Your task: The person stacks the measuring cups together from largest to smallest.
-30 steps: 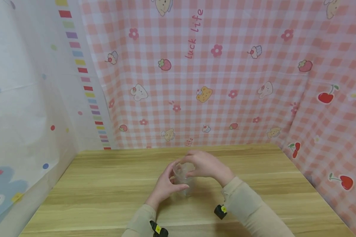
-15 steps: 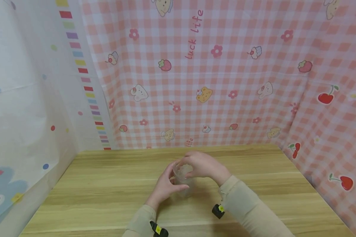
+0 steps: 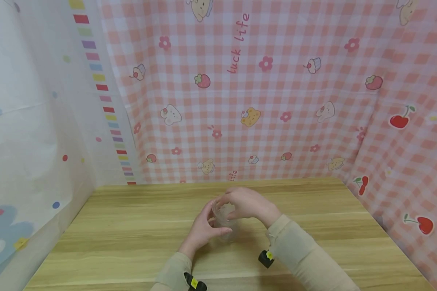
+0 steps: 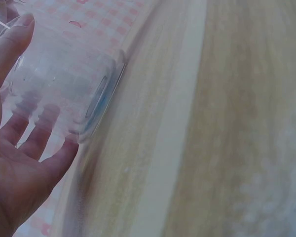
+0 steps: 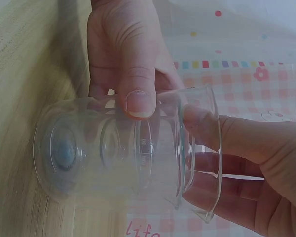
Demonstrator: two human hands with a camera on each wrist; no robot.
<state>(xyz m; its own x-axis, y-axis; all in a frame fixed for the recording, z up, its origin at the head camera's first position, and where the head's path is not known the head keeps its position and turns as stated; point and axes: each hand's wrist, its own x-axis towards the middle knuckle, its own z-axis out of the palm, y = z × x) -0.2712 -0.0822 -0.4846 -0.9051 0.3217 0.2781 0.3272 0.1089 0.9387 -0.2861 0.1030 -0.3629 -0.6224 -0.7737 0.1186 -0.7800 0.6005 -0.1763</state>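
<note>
A clear beaker (image 3: pixel 229 236) stands upright on the wooden table, with my left hand (image 3: pixel 201 231) wrapped round its side, thumb in front and fingers behind. Inside it sits a smaller clear beaker (image 5: pixel 158 180), its rim a little below the outer rim in the right wrist view. My right hand (image 3: pixel 249 205) reaches over the top and grips the smaller beaker near its rim, thumb on one side and fingers on the other. Faint printed marks show through the glass. In the left wrist view, the outer beaker's base (image 4: pixel 101 106) is close to the table.
The wooden table (image 3: pixel 131 226) spreads out on all sides of the hands. Behind it hangs a pink checked cloth (image 3: pixel 276 141), which also covers the right side. A white dotted cloth (image 3: pixel 32 113) hangs on the left.
My right hand has come slightly down and to the left over the beaker. My left hand keeps its hold in the same place.
</note>
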